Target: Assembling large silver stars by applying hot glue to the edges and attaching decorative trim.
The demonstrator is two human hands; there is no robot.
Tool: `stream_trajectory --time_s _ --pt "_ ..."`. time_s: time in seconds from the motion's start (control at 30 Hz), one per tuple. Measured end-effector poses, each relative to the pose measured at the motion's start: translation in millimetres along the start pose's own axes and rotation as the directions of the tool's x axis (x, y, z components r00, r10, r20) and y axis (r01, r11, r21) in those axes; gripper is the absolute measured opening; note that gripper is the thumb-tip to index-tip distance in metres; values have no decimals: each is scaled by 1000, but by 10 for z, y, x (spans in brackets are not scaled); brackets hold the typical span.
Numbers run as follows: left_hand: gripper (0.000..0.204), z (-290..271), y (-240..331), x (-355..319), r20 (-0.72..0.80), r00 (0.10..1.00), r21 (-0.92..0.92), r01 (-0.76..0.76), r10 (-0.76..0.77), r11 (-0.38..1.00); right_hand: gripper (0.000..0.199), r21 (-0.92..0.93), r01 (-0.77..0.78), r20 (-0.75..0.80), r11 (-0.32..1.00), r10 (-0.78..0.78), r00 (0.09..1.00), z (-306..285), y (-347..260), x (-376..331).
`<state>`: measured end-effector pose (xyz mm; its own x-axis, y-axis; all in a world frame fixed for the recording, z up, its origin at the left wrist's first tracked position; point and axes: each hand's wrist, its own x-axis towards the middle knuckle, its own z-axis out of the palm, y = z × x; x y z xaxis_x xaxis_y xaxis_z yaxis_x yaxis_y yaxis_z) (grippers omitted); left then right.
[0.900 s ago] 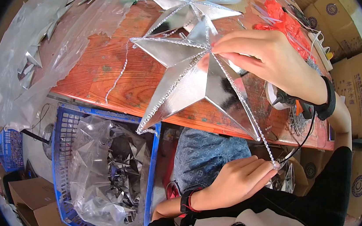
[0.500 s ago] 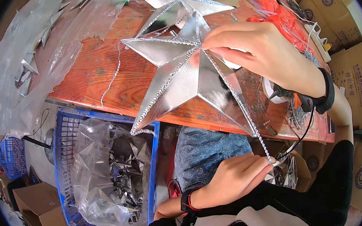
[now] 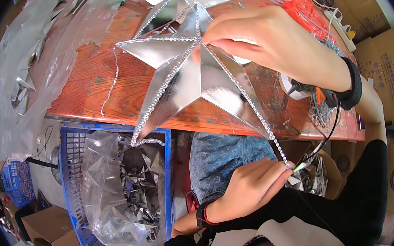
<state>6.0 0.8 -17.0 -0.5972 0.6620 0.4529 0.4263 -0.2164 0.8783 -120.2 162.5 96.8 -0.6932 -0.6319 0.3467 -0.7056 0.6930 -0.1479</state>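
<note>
A shiny silver star (image 3: 187, 76) with folded points sticks out over the table's front edge. Beaded silver trim (image 3: 237, 84) runs along its ridges, and a loose strand hangs from its left point. At the star's centre, the thumb and fingers of my right hand (image 3: 257, 32) pinch where the trims meet. Lower down, my left hand (image 3: 249, 189) grips the trim's end beyond the lower right point, keeping that length taut. A second silver star (image 3: 180, 4) with similar trim lies behind. Beneath my right wrist is a black tool with an orange part (image 3: 320, 94), probably a glue gun.
On the left, clear plastic sheeting (image 3: 73, 44) covers part of the wooden table (image 3: 85, 89). Below stands a blue basket (image 3: 71, 184) of silver pieces in plastic. A red bag (image 3: 298, 9) and a tape roll (image 3: 289, 87) lie right, with cardboard boxes (image 3: 383, 69) beyond.
The view has shifted slightly, so the star, table and both hands appear a little further left and up. Both hands keep the same grip, and the trim stays taut.
</note>
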Motion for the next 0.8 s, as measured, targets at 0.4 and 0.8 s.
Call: stream_trajectory --time_s 0.4,0.8 --pt "13 -10 8 -13 -22 1000 -3 18 -19 1000 13 -35 -2 3 999 2 1000 10 4 2" --pt "11 -42 -62 -116 15 991 82 134 -135 988 13 18 4 -54 1000 -3 999 17 -17 -6"
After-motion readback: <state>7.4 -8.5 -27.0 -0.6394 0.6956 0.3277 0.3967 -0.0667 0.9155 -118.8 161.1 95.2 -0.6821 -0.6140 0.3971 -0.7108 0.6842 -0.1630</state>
